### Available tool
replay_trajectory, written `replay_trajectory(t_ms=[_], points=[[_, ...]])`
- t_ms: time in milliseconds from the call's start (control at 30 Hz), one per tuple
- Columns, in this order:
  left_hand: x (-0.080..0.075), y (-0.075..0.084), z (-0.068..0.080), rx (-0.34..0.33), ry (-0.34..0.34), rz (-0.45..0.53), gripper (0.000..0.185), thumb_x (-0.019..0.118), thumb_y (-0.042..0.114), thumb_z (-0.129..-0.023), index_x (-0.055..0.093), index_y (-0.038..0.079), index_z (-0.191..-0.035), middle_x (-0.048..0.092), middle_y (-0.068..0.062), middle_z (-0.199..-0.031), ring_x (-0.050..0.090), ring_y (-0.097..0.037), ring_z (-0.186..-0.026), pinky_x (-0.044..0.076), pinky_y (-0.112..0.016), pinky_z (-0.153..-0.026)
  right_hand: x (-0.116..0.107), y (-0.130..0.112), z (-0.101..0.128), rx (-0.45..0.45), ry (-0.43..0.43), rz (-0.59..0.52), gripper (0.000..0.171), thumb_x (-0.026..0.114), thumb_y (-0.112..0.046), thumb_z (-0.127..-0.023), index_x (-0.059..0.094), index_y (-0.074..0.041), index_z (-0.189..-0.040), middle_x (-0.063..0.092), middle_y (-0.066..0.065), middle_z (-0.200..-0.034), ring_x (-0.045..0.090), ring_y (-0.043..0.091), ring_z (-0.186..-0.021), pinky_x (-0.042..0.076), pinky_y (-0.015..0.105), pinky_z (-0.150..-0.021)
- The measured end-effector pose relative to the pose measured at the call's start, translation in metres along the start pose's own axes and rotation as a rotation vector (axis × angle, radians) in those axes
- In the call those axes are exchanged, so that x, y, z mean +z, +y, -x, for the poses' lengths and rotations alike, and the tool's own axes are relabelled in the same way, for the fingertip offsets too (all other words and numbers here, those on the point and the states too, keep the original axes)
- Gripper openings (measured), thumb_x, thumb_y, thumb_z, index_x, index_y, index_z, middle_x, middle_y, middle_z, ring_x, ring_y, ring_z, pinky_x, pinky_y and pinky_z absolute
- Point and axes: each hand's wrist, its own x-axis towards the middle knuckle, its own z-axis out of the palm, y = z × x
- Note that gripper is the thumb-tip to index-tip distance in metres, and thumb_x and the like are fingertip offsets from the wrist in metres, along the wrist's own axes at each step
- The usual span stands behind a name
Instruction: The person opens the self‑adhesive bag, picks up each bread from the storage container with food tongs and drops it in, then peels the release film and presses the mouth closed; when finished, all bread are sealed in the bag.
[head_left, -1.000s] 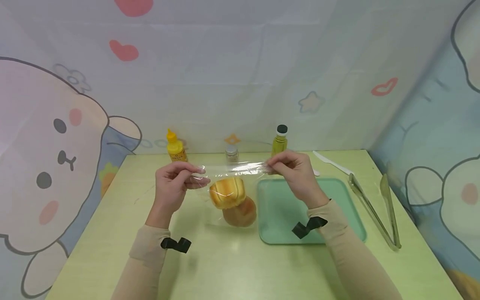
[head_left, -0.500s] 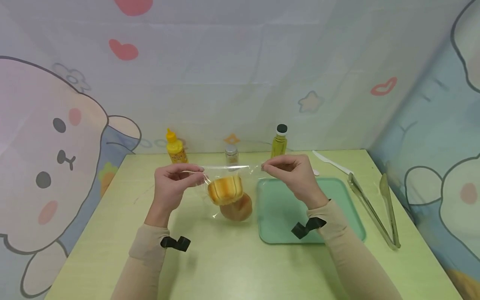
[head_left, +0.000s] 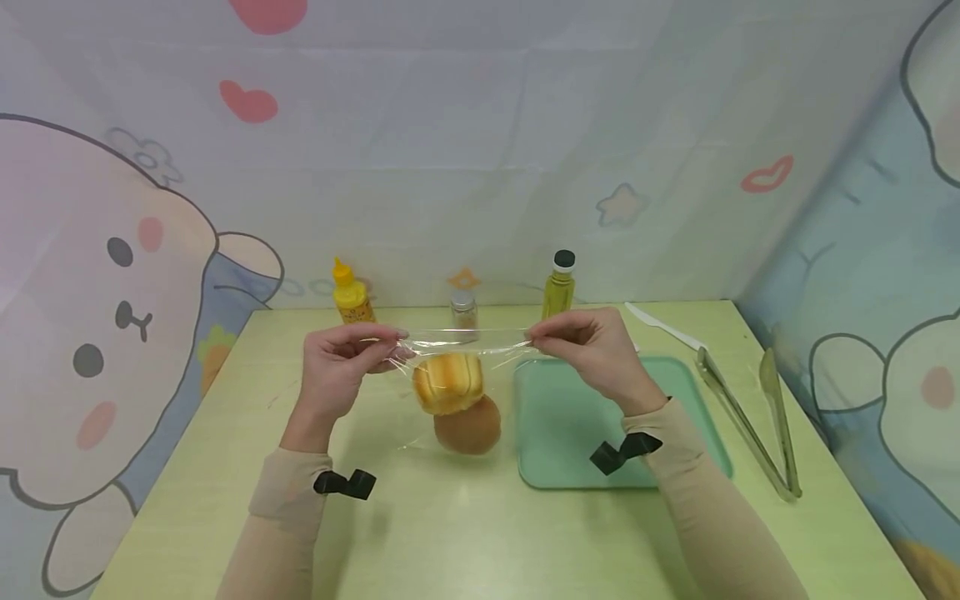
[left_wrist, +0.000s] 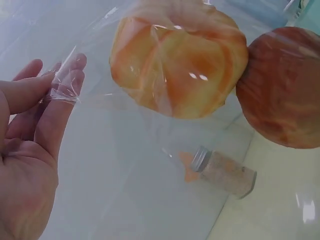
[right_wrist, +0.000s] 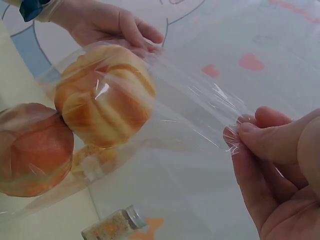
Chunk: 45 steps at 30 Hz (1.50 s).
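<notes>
Both hands, the left hand (head_left: 341, 371) and the right hand (head_left: 592, 346), pinch the clear bag (head_left: 457, 342) mouth stretched above the worktop (head_left: 465, 533); I judge the bag is being opened, and next the buns (head_left: 448, 383) need freeing.

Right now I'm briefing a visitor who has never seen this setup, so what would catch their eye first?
First, the clear plastic bag stretched above the table's middle, pinched at its top corners by the left hand and right hand. Inside hang a golden ridged bun and, below it, a round brown bun. Just right lies a mint-green square tray.
</notes>
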Motion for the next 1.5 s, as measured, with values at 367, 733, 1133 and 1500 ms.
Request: replay_trajectory(t_ms=[367,733,1133,1500], points=[[0.028,-0.002,0.001,0.002,-0.041,0.007,0.018,0.064,-0.017,-0.095,0.061,-0.02,-0.112,0.063,-0.006,-0.112,0.077,-0.022,-0.095,0.065,-0.043,-0.075,0.003,-0.001,0.0,0.011,-0.02,0.141,0.013,0.069,0.005,-0.097,0.074,0.007,-0.108,0.073,0.016,-0.103,0.07,0.026,-0.094,0.062,0.03,-0.083],[0.045,-0.01,0.01,-0.137,-0.049,0.018,0.023,0.066,-0.008,-0.099,0.073,0.007,-0.115,0.057,-0.005,-0.119,0.08,-0.024,-0.096,0.065,-0.039,-0.074,0.03,-0.018,-0.012,-0.311,-0.135,0.543,0.016,0.076,-0.007,-0.096,0.077,-0.007,-0.112,0.075,0.002,-0.114,0.07,0.02,-0.109,0.056,0.04,-0.096],[0.056,-0.01,0.012,-0.035,-0.105,-0.065,0.018,0.066,-0.014,-0.096,0.067,-0.015,-0.113,0.061,-0.003,-0.117,0.077,-0.021,-0.076,0.065,-0.041,-0.067,0.069,-0.022,-0.024,-0.341,-0.359,0.674,0.008,0.078,-0.009,-0.096,0.079,-0.012,-0.104,0.078,-0.005,-0.101,0.072,0.011,-0.09,0.06,0.028,-0.079],[0.037,-0.002,0.013,-0.079,-0.06,0.003,0.024,0.064,-0.012,-0.099,0.073,-0.001,-0.117,0.059,-0.005,-0.119,0.08,-0.023,-0.091,0.064,-0.042,-0.072,0.044,-0.024,-0.023,-0.121,-0.392,0.621,0.008,0.079,-0.009,-0.094,0.083,-0.011,-0.101,0.08,-0.004,-0.099,0.075,0.011,-0.091,0.061,0.03,-0.084]])
